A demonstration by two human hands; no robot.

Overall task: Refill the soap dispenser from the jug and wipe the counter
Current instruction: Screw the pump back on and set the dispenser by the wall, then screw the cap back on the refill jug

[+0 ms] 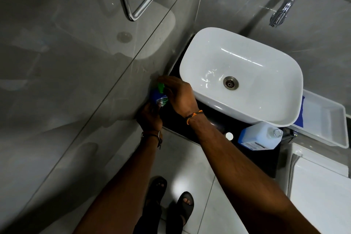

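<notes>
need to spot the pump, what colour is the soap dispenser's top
Green, above a blue body; soap dispenser, head view.

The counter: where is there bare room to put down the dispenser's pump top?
The dark counter is bare in front of the basin, between the right hand and the small white cap. The left corner is crowded by both hands and the soap dispenser; the right end holds the jug.

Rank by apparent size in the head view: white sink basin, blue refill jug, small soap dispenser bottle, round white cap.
1. White rectangular sink basin
2. Pale blue plastic refill jug
3. Blue soap dispenser bottle with green pump, partly hidden by hands
4. Round white cap
</notes>
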